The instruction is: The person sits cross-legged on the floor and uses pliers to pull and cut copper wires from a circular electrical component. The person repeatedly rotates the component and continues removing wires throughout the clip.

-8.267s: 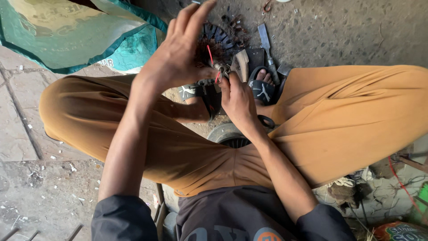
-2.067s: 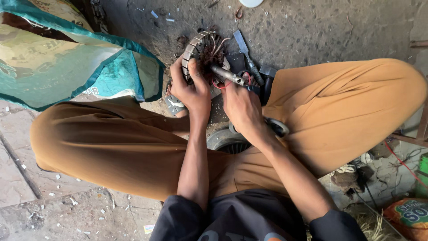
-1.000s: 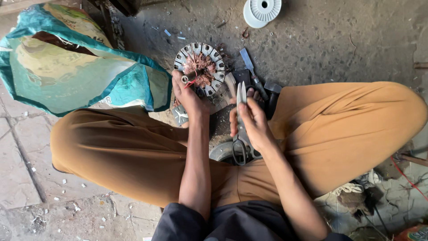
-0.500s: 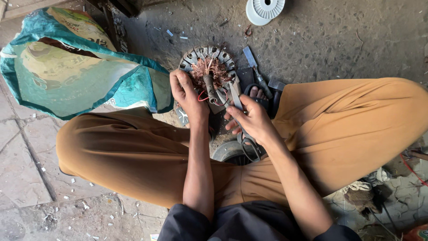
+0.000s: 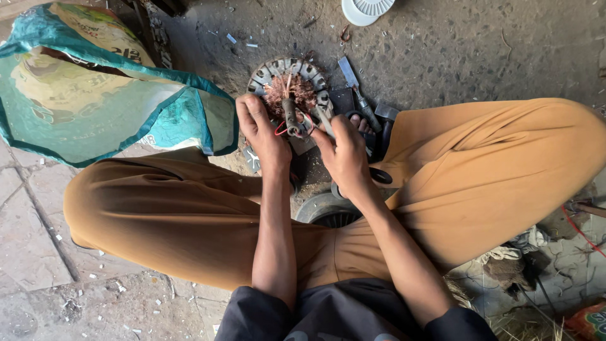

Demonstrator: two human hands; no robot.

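- Nearest the camera, the person sat cross-legged on the ground in mustard-brown trousers (image 5: 492, 183) and a dark shirt (image 5: 328, 316), with 2 bare forearms reaching forward between the knees.
- A dark round part (image 5: 328, 211), ribbed inside, lay on the ground just below the wrists, partly hidden by the arms.
- The left hand (image 5: 265, 136) gripped the near-left edge of a round motor stator (image 5: 290, 82), its fingers curled together over the rim and the thumb lying toward the centre.
- The right hand (image 5: 344, 151) was closed around a slim metal tool (image 5: 323, 121), probably scissors or pliers; the view was too poor to say which. Its fingers were pressed together on the handle, and the tip pointed at the stator's middle.
- A red wire (image 5: 282, 130) looped between the 2 hands, touching the stator's lower edge.
- The stator rested on the ground in front of the crossed legs, a ring of pale metal teeth around a tangle of copper winding (image 5: 284, 95).
- A chisel-like blade (image 5: 355, 88) lay just right of the stator, beside the toes of a foot in a dark sandal (image 5: 366, 126).
- To the left, a teal and cream woven sack (image 5: 107, 88) slumped open on the stone paving (image 5: 31, 240).
- Farthest off, a white round ribbed cap (image 5: 366, 7) sat on the dirt floor at the top edge.
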